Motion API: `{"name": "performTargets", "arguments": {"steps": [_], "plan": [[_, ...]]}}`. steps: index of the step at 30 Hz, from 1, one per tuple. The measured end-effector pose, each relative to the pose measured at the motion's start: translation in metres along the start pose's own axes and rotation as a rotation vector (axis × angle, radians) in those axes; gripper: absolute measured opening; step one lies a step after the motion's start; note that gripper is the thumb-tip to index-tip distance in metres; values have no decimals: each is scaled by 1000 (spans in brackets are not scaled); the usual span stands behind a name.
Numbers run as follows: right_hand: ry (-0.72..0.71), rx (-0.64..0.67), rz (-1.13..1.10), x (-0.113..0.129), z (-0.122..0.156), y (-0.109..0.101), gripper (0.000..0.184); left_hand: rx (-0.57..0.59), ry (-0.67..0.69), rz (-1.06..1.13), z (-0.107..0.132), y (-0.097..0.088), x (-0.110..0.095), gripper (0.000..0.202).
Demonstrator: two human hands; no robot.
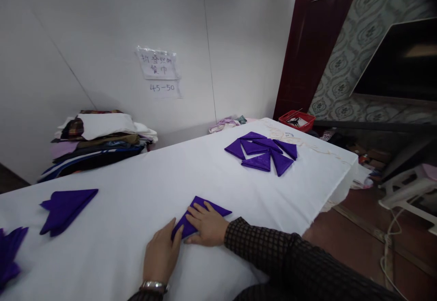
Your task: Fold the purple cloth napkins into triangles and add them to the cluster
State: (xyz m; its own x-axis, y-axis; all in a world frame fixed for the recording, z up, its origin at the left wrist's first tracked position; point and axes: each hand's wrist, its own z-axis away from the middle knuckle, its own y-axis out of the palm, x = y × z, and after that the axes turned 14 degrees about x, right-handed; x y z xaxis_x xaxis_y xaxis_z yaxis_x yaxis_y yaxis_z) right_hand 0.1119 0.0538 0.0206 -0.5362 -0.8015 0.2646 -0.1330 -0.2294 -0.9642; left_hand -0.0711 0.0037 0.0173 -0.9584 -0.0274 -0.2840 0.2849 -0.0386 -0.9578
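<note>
The purple cloth [187, 229] being worked on is lying on the white-covered bench, right in front of the person, folded into a rough triangle. The right hand [208, 226] is palm down on it, fingers spread and not gripping anything; the left hand [162, 248] has thumb and fingers at the near left corner, though I can't tell if it's actually pinching the fabric. My take: let the left steady that corner while the right presses outward toward the far right point, so the layers don't creep. Flat palm beats fingertips here (pokey fingers tend to leave little ripples, imo). Line the edges up before leaning on the crease. The finished-looking purple triangles [257, 162] farther up on the right make a decent reference for crispness, versus the ragged-ended purple piece [66, 210] over on the left.
</note>
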Motion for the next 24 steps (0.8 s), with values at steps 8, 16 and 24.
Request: {"name": "performTargets", "arguments": {"steps": [8,16,24], "plan": [[7,-8,49,1,0,-1,74,-27,1,-99,-19,0,-12,41],[1,22,12,0,1,-2,74,-112,-21,-153,-7,-10,3,43],[-13,50,-13,3,3,-8,69,45,215,-98,-3,20,-29,62]]}}
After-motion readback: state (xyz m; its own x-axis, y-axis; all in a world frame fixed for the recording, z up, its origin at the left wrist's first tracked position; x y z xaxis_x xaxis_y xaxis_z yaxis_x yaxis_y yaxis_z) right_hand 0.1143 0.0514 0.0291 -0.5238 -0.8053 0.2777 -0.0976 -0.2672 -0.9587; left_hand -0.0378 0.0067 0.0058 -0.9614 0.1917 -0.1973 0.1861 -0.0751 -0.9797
